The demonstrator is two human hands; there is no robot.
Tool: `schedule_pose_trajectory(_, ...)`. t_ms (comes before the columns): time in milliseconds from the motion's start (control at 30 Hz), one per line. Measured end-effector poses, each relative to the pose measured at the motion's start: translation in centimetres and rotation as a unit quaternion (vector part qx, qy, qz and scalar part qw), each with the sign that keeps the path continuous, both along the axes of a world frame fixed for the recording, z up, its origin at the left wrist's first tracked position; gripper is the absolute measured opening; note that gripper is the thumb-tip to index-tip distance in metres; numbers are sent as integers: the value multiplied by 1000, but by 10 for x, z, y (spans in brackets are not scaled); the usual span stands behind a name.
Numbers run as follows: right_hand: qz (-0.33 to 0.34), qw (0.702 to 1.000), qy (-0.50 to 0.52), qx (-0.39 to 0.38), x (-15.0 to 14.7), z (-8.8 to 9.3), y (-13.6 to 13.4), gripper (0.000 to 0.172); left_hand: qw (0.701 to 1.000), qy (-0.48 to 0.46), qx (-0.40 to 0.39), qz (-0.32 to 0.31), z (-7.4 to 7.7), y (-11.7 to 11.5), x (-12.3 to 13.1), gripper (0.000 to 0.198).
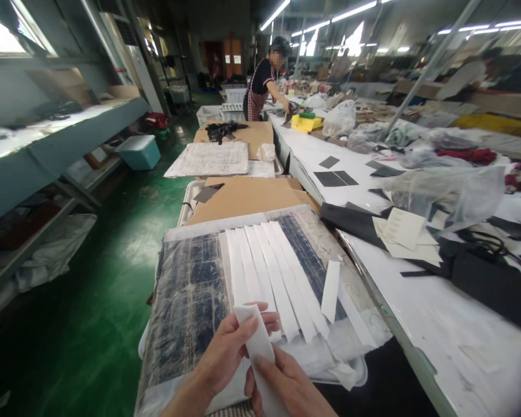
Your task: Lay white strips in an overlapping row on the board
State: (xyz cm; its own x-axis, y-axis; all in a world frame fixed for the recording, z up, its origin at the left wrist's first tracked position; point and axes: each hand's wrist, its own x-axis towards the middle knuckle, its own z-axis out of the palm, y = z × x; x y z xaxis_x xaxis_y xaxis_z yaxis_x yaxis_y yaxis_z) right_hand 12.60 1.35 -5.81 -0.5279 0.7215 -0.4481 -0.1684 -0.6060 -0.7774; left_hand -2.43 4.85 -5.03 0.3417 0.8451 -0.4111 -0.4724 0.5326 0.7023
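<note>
A white strip (260, 346) is held up between both hands, close to me. My left hand (231, 343) pinches its upper end, with the thumb in front and fingers behind. Lower down, my right hand (275, 370) grips the same strip, thumb on its face. Just beyond, several long white strips (267, 260) lie side by side on a worn dark-blue and grey board (191, 295). A shorter white piece (330, 289) rests apart at their right. I cannot tell whether the held strip is fabric or paper.
Along the right runs a long white table (399, 313) with black pieces, cream cards (406, 231) and plastic bags. Brown cardboard (247, 200) lies beyond the board. Farther off, a person (263, 84) in a checked apron leans over the table. A blue bin (139, 152) stands on the green floor.
</note>
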Motion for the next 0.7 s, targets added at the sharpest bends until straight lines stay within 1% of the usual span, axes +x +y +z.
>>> schedule_pose_trajectory(33, 3, 1000, 6, -1, 1, 0, 1, 42, 1000, 20, 11, -9, -1, 1, 0, 36)
schedule_pose_trajectory(67, 5, 1000, 18, -4, 2, -1, 1, 42, 997, 61, 45, -24, -2, 3, 0, 37)
schedule_pose_trajectory(100, 6, 999, 36, -11, 4, -1, 1, 40, 988, 115, 99, -42, -3, 4, -1, 39)
schedule_pose_trajectory(133, 4, 998, 54, -20, 6, -2, 1, 40, 970, 167, 163, -62, -4, 6, -3, 40)
schedule_pose_trajectory(167, 1, 997, 66, -27, 8, -2, 1, 40, 945, 212, 233, -90, -6, 7, -5, 39)
schedule_pose_trajectory(200, -4, 997, 68, -31, 10, -2, 2, 41, 913, 242, 306, -122, -7, 8, -7, 38)
schedule_pose_trajectory(233, -8, 998, 62, -30, 11, -3, 2, 41, 879, 256, 370, -156, -8, 9, -8, 38)
schedule_pose_trajectory(267, -12, 998, 53, -27, 13, -3, 2, 40, 854, 258, 415, -180, -10, 9, -8, 38)
schedule_pose_trajectory(300, -18, 999, 44, -19, 14, -3, 2, 38, 845, 258, 430, -184, -11, 9, -7, 40)
schedule_pose_trajectory(333, -26, 999, 40, -9, 15, -3, 2, 39, 854, 261, 418, -168, -11, 7, -4, 44)
schedule_pose_trajectory(367, -32, 999, 36, -2, 16, -2, 2, 40, 882, 258, 370, -135, -12, 4, 0, 47)
schedule_pose_trajectory(400, -38, 999, 25, 3, 18, -2, 2, 42, 921, 247, 287, -95, -12, 1, 5, 49)
schedule_pose_trajectory(433, -38, 999, 5, 11, 19, -1, 2, 45, 952, 231, 193, -64, -13, -2, 10, 50)
schedule_pose_trajectory(467, -33, 999, -19, 20, 22, 1, 2, 47, 969, 216, 113, -48, -14, -5, 13, 52)
schedule_pose_trajectory(500, -23, 999, -35, 27, 24, 2, 1, 48, 973, 216, 69, -43, -15, -6, 14, 53)
schedule_pose_trajectory(533, -13, 999, -34, 30, 26, 4, 0, 49, 968, 231, 81, -48, -17, -7, 14, 52)
schedule_pose_trajectory(567, -6, 1000, -12, 28, 28, 6, -1, 49, 953, 260, 146, -55, -19, -7, 11, 49)
schedule_pose_trajectory(600, 1, 999, 25, 21, 30, 8, -2, 51, 921, 290, 253, -65, -21, -6, 7, 46)
schedule_pose_trajectory(633, 6, 998, 67, 7, 31, 9, -4, 52, 869, 317, 373, -75, -24, -5, 2, 44)
schedule_pose_trajectory(667, 7, 995, 99, -12, 32, 10, -6, 53, 807, 335, 479, -81, -25, -3, -3, 47)
schedule_pose_trajectory(700, 8, 993, 116, -32, 31, 8, -9, 53, 758, 349, 545, -82, -24, -2, -7, 50)
